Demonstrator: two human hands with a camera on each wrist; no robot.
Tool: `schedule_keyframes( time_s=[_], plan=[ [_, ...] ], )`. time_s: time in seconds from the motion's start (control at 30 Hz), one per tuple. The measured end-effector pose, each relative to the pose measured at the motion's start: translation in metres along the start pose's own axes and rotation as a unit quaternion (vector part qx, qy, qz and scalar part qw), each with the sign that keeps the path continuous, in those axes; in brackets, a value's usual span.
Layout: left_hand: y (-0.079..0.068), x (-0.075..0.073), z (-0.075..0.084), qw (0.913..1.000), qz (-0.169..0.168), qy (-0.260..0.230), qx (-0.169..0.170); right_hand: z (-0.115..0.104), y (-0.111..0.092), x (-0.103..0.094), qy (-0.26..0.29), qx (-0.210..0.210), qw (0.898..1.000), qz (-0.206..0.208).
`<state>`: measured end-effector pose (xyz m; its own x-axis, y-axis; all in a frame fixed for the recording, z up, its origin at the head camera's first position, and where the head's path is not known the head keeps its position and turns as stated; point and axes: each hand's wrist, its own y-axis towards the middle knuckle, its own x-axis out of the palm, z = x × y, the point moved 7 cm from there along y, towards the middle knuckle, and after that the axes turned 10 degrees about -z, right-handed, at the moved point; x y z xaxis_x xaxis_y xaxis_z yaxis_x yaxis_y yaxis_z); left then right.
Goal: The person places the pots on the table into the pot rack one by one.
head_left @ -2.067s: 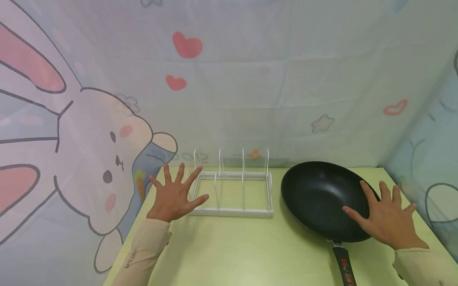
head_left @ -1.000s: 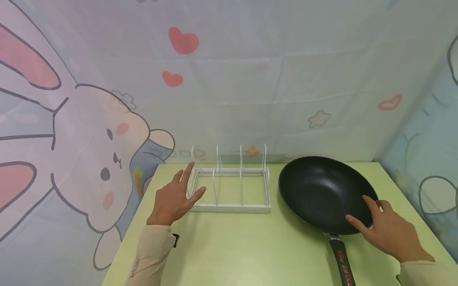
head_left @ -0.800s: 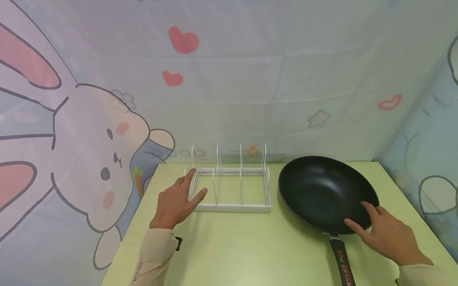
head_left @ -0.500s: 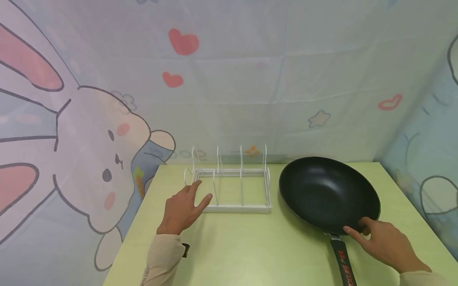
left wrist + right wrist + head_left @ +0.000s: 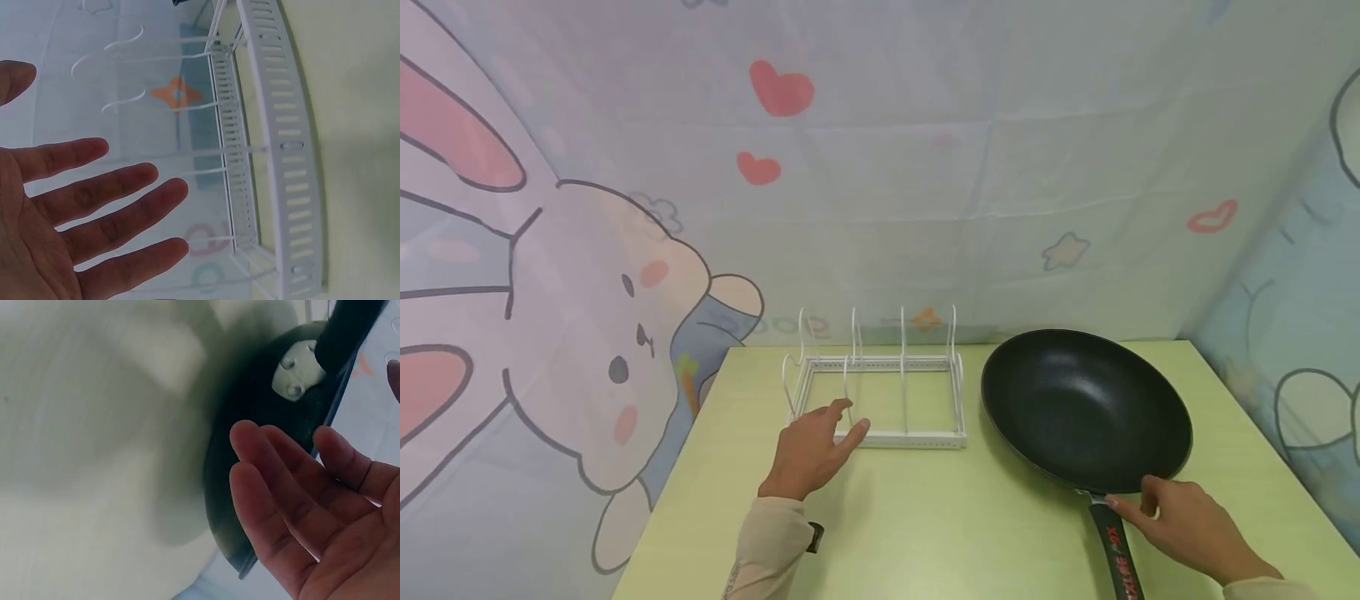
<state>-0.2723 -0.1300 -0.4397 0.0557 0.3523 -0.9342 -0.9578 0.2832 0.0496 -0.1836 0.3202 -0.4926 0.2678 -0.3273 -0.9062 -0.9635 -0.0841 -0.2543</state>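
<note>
A black frying pan point(image 5: 1086, 408) lies at the right of the table, its dark handle point(image 5: 1116, 550) with red lettering pointing toward me. My right hand point(image 5: 1187, 521) is just right of the handle's base, thumb and index tip close to it and nothing gripped. In the right wrist view its relaxed fingers point(image 5: 281, 506) overlap the pan's underside point(image 5: 250, 419). A white wire rack point(image 5: 880, 437) with upright dividers stands left of the pan. My left hand point(image 5: 812, 450) hovers over the rack's front left corner. The left wrist view shows its fingers point(image 5: 125, 219) spread and holding nothing.
The pale green table point(image 5: 917, 525) extends in front of the rack. A fabric backdrop point(image 5: 880, 183) with a rabbit, hearts and stars rises behind the table and along both sides. The pan's rim sits close to the rack's right side.
My right hand has moved down and left from the pan's right rim toward the handle. My left hand has shifted right and nearer to me. Rack and pan stay put.
</note>
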Motion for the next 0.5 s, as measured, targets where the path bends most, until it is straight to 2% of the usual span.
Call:
schedule_keyframes(
  time_s=[0.2,0.33,0.43,0.5],
  plan=[
    [0.003,0.005,0.007,0.9995,-0.004,-0.031,0.005,0.001,0.003,0.013,-0.004,-0.007,0.999,-0.043],
    [0.007,0.009,0.010,0.9982,-0.013,-0.058,0.006,0.005,0.006,0.022,0.024,-0.018,0.997,-0.077],
    [0.009,0.016,0.014,0.9959,-0.031,-0.084,0.010,0.008,0.008,0.031,0.096,-0.033,0.987,-0.122],
    [0.010,0.023,0.019,0.9943,-0.047,-0.093,0.019,0.010,0.008,0.038,0.173,-0.040,0.971,-0.161]
  ],
)
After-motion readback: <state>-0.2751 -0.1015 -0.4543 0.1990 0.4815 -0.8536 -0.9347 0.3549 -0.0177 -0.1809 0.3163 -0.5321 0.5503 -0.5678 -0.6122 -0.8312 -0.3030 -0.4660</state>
